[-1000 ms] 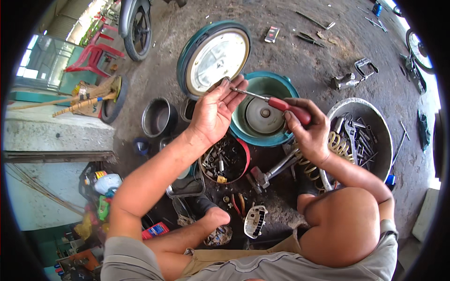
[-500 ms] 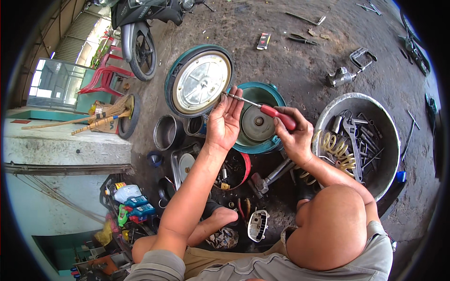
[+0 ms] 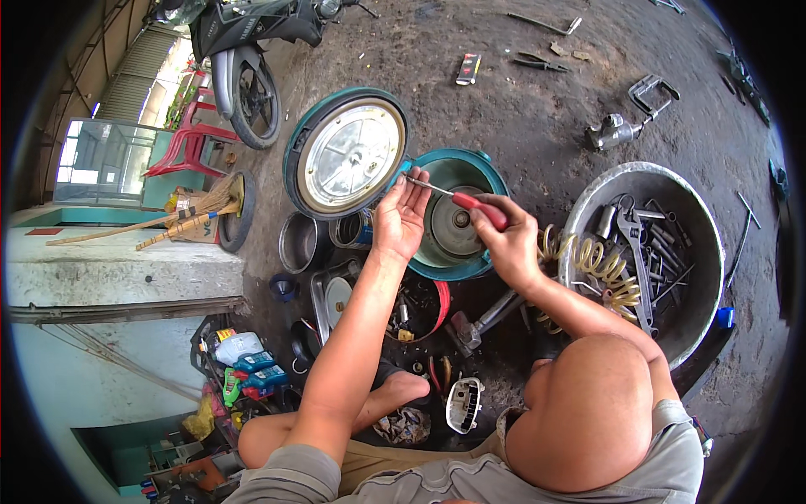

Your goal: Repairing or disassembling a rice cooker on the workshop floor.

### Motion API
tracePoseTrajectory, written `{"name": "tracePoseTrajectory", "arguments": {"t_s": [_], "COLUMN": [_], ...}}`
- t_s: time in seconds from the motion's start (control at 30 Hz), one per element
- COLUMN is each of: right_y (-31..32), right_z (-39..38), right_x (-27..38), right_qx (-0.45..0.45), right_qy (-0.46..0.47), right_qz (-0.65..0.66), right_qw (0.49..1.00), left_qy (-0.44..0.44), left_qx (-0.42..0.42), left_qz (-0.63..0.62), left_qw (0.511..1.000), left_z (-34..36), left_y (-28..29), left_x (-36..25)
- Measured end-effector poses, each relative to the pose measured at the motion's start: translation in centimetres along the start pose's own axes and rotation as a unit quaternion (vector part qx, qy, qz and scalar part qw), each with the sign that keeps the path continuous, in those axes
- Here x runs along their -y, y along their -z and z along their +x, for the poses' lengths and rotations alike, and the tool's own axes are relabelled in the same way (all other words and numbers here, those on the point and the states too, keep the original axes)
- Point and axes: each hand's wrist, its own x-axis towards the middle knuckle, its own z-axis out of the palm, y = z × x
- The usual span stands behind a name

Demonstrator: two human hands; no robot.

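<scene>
In my right hand [image 3: 512, 248] is a screwdriver [image 3: 480, 210] with a red handle, its shaft pointing left. The shaft's tip meets the fingers of my left hand [image 3: 399, 223], which is turned palm up with the fingers stretched out. Whether a small part sits at the tip I cannot make out. Below the shaft stands a round teal pot-like container [image 3: 453, 273] with a grey disc inside. Its round lid [image 3: 348, 155], metal on the inner face, is tipped up to the left, close to my left fingertips.
A large grey basin [image 3: 714, 252] at the right holds an adjustable wrench [image 3: 635, 260] and many tools. A coiled hose [image 3: 600, 260] hangs over its rim. Nearer me lie a hammer [image 3: 467, 333] and a red-rimmed container [image 3: 444, 307]. Pliers [image 3: 541, 62] lie farther off; a motorcycle [image 3: 252, 84] stands far left.
My right hand and the screwdriver have moved a little left and the handle has dropped slightly. The left hand stays palm up at the tip. The view has shifted slightly.
</scene>
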Motion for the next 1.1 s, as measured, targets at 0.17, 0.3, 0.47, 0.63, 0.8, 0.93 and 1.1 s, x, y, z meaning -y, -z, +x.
{"name": "tracePoseTrajectory", "arguments": {"t_s": [0.17, 0.3, 0.47, 0.63, 0.8, 0.93, 1.1], "right_y": [-2.2, -3.6, -4.2, -4.8, -5.2, -5.2, -5.7], "right_z": [1.8, 3.1, 4.0, 4.7, 5.1, 5.3, 5.4], "right_x": [-2.4, -2.5, -2.3, -2.8, -2.7, -2.6, -2.7], "right_qx": [-0.014, -0.013, 0.009, 0.009, 0.018, 0.020, 0.017], "right_qy": [0.159, 0.090, 0.067, 0.056, 0.058, 0.064, 0.050], "right_qz": [-0.140, -0.125, -0.142, -0.138, -0.135, -0.137, -0.136], "right_qw": [0.977, 0.988, 0.988, 0.989, 0.989, 0.988, 0.989], "left_qy": [-0.012, -0.032, -0.044, -0.050, -0.057, -0.061, -0.057], "left_qx": [-0.072, -0.092, -0.087, -0.086, -0.091, -0.098, -0.103], "left_qz": [0.001, 0.023, 0.044, 0.041, 0.040, 0.036, 0.043], "left_qw": [0.997, 0.995, 0.994, 0.994, 0.993, 0.993, 0.992], "left_z": [3.7, 6.5, 8.1, 8.8, 9.1, 9.1, 9.2], "left_y": [1.2, 1.2, 1.3, 1.8, 2.1, 1.9, 1.9], "left_x": [1.2, 1.0, 0.9, 0.6, 0.4, 0.4, 0.1]}}
